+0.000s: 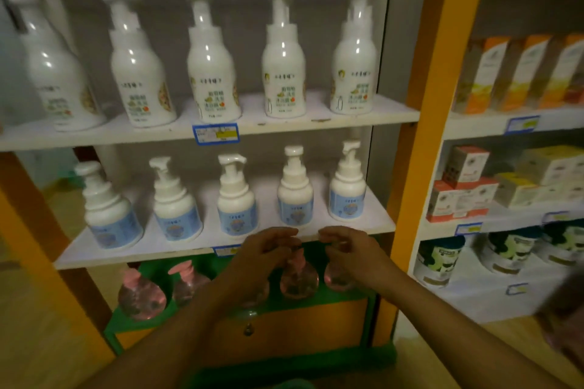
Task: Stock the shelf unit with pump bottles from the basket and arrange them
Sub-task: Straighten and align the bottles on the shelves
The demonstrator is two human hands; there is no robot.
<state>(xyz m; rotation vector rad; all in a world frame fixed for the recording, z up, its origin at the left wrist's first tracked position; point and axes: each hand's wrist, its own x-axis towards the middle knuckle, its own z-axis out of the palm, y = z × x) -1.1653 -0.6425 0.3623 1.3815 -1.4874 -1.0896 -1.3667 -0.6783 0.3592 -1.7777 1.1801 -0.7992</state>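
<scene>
I can't read the label print on any white pump bottle [211, 73], it's too blurred. The leftmost top-shelf bottle [53, 73] is smeared. My left hand [264, 249] covers the top of one pink pump bottle [298, 278], and my right hand [344, 246] hides the pump of its neighbour [336, 278]; I can't tell the grip. Price tag [215, 133] text is unreadable. The boxes [518, 73] are cut off at the right edge.

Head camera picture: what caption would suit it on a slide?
Both hands, left and right, reach pink pump bottles on the bottom shelf, below two rows of white bottles.
</scene>
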